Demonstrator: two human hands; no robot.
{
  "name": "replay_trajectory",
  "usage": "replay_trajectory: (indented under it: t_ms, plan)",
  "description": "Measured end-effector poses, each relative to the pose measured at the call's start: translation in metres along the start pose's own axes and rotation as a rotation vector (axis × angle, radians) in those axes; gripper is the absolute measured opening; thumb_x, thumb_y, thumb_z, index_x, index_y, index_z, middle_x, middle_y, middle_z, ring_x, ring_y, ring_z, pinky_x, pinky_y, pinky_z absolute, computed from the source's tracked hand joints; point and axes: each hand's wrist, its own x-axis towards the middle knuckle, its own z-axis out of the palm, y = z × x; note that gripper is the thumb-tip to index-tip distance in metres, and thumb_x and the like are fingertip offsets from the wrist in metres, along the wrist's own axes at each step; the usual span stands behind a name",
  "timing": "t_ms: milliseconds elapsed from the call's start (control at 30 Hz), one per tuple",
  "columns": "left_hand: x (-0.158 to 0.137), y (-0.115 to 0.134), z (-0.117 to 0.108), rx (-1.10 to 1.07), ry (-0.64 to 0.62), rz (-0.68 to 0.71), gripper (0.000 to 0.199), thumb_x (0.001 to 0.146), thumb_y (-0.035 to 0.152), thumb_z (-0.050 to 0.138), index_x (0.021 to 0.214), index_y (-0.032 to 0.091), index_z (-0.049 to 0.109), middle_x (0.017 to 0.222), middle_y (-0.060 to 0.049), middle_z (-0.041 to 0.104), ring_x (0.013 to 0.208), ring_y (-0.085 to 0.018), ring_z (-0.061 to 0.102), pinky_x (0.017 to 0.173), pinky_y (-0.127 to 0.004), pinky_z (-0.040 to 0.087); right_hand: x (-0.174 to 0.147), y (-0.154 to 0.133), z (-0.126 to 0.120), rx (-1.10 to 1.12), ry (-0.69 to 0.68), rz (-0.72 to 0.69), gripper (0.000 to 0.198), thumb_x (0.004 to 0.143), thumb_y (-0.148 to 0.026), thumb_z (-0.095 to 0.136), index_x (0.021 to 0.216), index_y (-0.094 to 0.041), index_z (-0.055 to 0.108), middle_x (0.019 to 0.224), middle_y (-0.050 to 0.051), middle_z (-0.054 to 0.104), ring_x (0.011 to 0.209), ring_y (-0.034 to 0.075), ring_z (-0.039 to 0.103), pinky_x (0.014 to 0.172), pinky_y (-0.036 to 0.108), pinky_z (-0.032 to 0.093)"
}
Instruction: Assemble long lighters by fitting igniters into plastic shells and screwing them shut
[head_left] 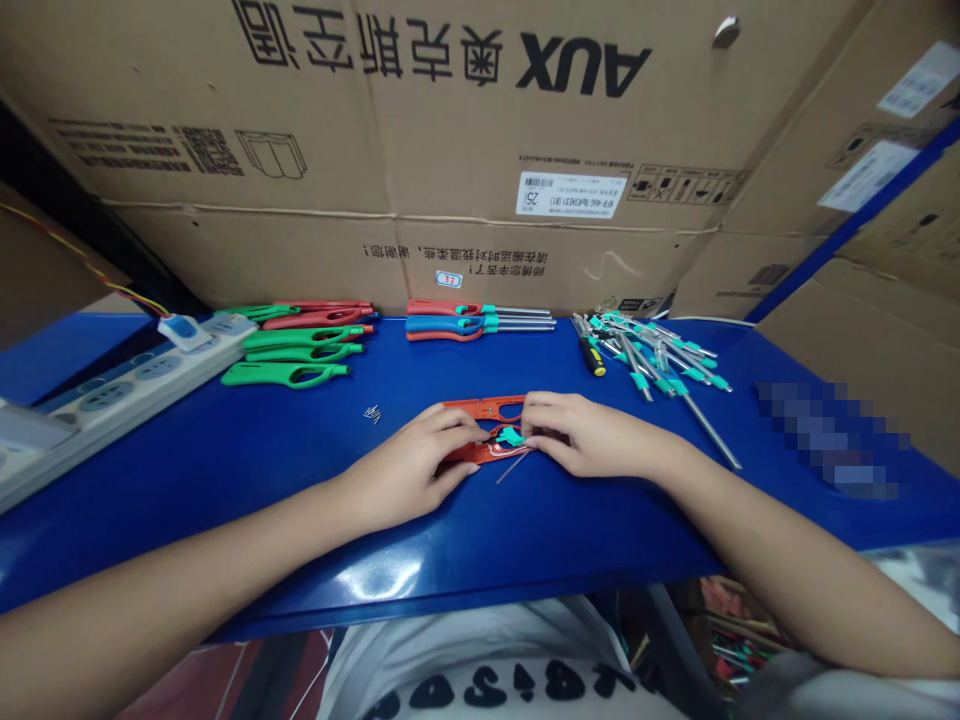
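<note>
Near the middle of the table, an opened orange lighter casing (461, 454) lies between my hands, with a white wire and a teal plastic part (511, 436) inside it. My left hand (416, 460) grips the casing's left end, its fingers bent over the top edge and the thumb below. From the other side, my right hand (581, 430) pinches close to the teal part; its fingertips hide what they hold. A thin metal rod (512, 470) sticks out below the right fingertips. Just behind lies another orange casing half (474, 408), partly covered by both hands.
Small screws (373, 413) lie left of my hands. Green and red lighter casings (285, 373) sit beside a white power strip (135, 390). Lighters with metal tubes (446, 308) lie at the back. A yellow-black screwdriver (592, 358) and a tube pile (686, 365) are rightward; cardboard (450, 130) stands behind.
</note>
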Motion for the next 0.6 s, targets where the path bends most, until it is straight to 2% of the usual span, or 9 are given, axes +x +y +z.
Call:
replay_trajectory:
  t_ms: [267,367,500,600]
  plan:
    - [-0.001,-0.003,0.002,-0.007,0.006,-0.044,0.028,0.096,0.022,0.058,0.123,0.019,0.065,0.121,-0.01,0.066,0.119,-0.026,0.058,0.104,-0.045,0.049,0.001,0.003,0.0,-0.039,-0.011,-0.02,0.013,0.098,-0.016,0.049,0.095,-0.017,0.062,0.103,0.008,0.059,0.089,0.018,0.058,0.081,0.03,0.046]
    - [0.0,-0.002,0.001,-0.002,-0.006,-0.058,0.028,0.097,0.022,0.056,0.123,0.019,0.066,0.121,-0.011,0.065,0.12,-0.027,0.058,0.105,-0.045,0.049,0.001,-0.005,-0.003,-0.125,-0.078,-0.001,0.016,0.098,-0.012,0.047,0.099,-0.016,0.062,0.105,0.008,0.058,0.087,0.017,0.058,0.074,0.028,0.044]
    - [0.002,-0.001,0.0,0.009,-0.008,-0.068,0.029,0.096,0.024,0.058,0.122,0.018,0.066,0.12,-0.011,0.066,0.118,-0.027,0.058,0.105,-0.046,0.049,0.002,-0.015,-0.003,-0.266,-0.123,0.052,0.02,0.096,-0.009,0.046,0.101,-0.017,0.064,0.107,0.008,0.058,0.075,0.015,0.053,0.06,0.026,0.035]
    - [0.003,-0.001,0.0,0.012,-0.008,-0.067,0.028,0.095,0.027,0.059,0.12,0.018,0.067,0.117,-0.011,0.066,0.116,-0.028,0.06,0.103,-0.046,0.05,0.002,-0.014,-0.001,-0.265,-0.098,0.017,0.02,0.099,-0.014,0.045,0.103,-0.017,0.065,0.108,0.009,0.059,0.078,0.017,0.054,0.062,0.027,0.036]
